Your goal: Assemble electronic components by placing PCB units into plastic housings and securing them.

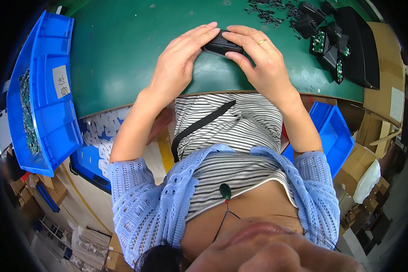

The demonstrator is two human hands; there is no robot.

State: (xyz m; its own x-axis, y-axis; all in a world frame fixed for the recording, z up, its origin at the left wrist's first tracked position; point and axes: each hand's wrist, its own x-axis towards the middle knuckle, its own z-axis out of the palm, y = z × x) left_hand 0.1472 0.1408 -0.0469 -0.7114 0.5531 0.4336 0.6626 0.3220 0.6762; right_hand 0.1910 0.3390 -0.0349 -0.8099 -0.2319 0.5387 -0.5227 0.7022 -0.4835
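A small black plastic case [221,45] with rounded edges sits between my two hands over the green tabletop. My left hand [180,56] is closed on its left side, the fingers pressed together and their tips at its far edge. From the other side my right hand [262,56], with a ring on one finger, grips it: the fingers lie over the top and the thumb presses the near right edge. Part of the case is hidden beneath the fingers.
Small black parts [269,11] lie scattered at the far right of the green table [122,54]. Nearby are several black housings [307,26], some holding green circuit boards [319,41]. A blue bin [54,113] of boards stands left; another blue bin [335,136] and cardboard boxes [387,68] stand right.
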